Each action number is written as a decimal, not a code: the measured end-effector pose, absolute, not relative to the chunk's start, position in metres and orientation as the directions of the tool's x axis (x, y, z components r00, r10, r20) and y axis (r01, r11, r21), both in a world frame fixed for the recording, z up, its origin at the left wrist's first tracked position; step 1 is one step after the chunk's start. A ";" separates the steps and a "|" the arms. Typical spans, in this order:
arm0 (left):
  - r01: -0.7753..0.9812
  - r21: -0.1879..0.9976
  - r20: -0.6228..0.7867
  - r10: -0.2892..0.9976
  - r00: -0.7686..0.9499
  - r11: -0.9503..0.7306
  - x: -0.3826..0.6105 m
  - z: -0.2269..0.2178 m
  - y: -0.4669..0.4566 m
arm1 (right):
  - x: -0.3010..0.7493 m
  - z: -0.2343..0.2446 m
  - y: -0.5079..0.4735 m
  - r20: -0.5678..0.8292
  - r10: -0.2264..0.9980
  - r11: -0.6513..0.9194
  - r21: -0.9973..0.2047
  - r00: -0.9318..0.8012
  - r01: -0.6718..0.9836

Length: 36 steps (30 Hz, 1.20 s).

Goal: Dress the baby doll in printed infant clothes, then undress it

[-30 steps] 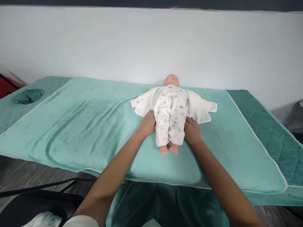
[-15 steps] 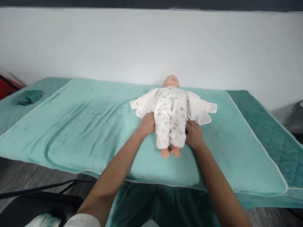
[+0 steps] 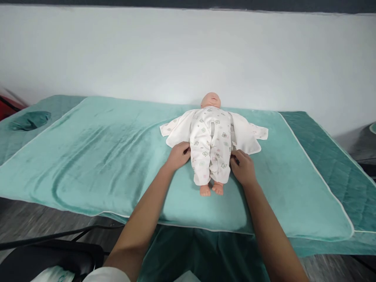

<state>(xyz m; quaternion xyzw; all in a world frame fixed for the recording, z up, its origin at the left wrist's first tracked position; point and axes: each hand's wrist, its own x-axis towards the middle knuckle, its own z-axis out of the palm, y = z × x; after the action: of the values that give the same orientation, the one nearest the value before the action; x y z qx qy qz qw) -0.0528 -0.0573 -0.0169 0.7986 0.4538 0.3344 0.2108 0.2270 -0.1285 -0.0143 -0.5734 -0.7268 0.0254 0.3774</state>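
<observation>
A baby doll (image 3: pixel 212 145) lies on its back on a teal blanket (image 3: pixel 117 156), head toward the wall, bare feet toward me. It wears a white patterned romper. Under it an open white garment (image 3: pixel 249 135) is spread out to both sides. My left hand (image 3: pixel 178 154) rests by the doll's left side, fingers curled and pinching the lower edge of the white garment. My right hand (image 3: pixel 243 166) lies against the other side of the doll, fingers bent at the garment's hem near the romper leg.
The blanket covers a darker green padded table (image 3: pixel 329 149) set against a white wall. A face hole (image 3: pixel 29 120) shows at the table's far left end. A black chair (image 3: pixel 53 256) stands at lower left, with grey floor beneath.
Both hands have slid a little away from the doll's hips toward the garment's lower edges, and their fingers have curled in. The doll has barely shifted.
</observation>
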 end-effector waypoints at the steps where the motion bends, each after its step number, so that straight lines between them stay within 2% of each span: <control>1: 0.549 0.700 0.328 0.889 0.320 -0.456 -0.054 -0.016 -0.057 | 0.227 -0.013 -0.132 0.541 0.840 0.362 -0.515 -0.033 0.777; 4: 0.472 0.794 0.318 0.923 0.214 -0.383 -0.056 -0.014 -0.058 | 0.223 -0.012 -0.150 0.594 0.804 0.430 -0.601 0.016 0.674; 8: 0.437 0.811 0.372 0.919 0.128 -0.389 -0.057 -0.014 -0.068 | 0.211 -0.012 -0.184 0.635 0.772 0.507 -0.607 -0.008 0.612; 12: 0.444 0.813 0.312 0.926 0.214 -0.377 -0.053 -0.015 -0.087 | 0.189 -0.001 -0.209 0.604 0.787 0.547 -0.586 -0.128 0.598; 16: 0.504 0.769 0.254 0.911 0.325 -0.394 -0.050 -0.015 -0.104 | 0.169 0.022 -0.220 0.419 0.862 0.475 -0.470 -0.285 0.744; 20: 0.447 0.817 0.220 0.913 0.343 -0.365 -0.050 -0.014 -0.110 | 0.153 0.036 -0.229 0.260 0.919 0.371 -0.319 -0.296 0.872; 22: 0.391 0.859 0.197 0.917 0.346 -0.332 -0.051 -0.014 -0.110 | 0.145 0.034 -0.231 0.246 0.919 0.363 -0.230 -0.307 0.903; 26: 0.287 0.923 0.152 0.927 0.344 -0.258 -0.055 -0.014 -0.107 | 0.130 0.020 -0.228 0.324 0.909 0.307 -0.091 -0.263 0.947; 32: 0.204 0.950 0.157 0.925 0.345 -0.237 -0.059 -0.012 -0.107 | 0.128 0.007 -0.212 0.447 0.857 0.345 -0.128 -0.256 0.930; 36: 0.144 0.963 0.168 0.924 0.342 -0.228 -0.062 -0.011 -0.107 | 0.130 0.017 -0.217 0.498 0.822 0.446 -0.261 -0.277 0.856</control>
<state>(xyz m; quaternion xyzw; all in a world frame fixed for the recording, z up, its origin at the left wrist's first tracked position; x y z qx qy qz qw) -0.0620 -0.1073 -0.0108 0.6674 0.4002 0.4108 0.4751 0.1295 -0.2174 0.0167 -0.5253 -0.7984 -0.0292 0.2929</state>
